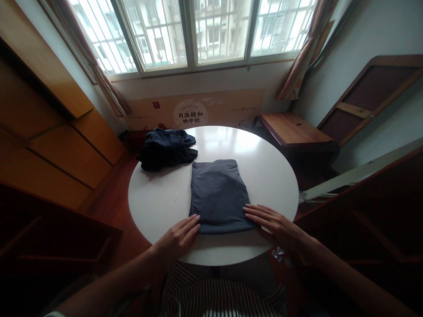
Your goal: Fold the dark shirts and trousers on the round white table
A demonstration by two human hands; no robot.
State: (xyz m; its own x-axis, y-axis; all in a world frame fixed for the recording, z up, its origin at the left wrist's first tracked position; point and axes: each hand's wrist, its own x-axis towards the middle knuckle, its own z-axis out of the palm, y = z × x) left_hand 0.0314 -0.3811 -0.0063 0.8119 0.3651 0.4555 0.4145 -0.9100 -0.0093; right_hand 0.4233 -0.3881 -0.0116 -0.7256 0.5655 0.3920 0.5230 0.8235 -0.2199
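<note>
A grey folded garment (218, 193) lies flat on the round white table (158, 211), its waistband-like edge pointing toward the window. My left hand (180, 234) rests with outstretched fingers on the garment's near left corner. On the near right corner lie the fingers of my right hand (269, 220), also stretched out flat. Neither hand grips the cloth. Which kind of garment it is cannot be told for sure. A crumpled heap of dark clothes (167, 149) sits at the table's far left edge.
Behind the table a printed cardboard panel (224, 108) leans below the window (218, 31). A wooden side table (294, 127) stands at the far right. Wooden cabinets (66, 149) line the left. A striped cloth (218, 295) shows below the table's near edge.
</note>
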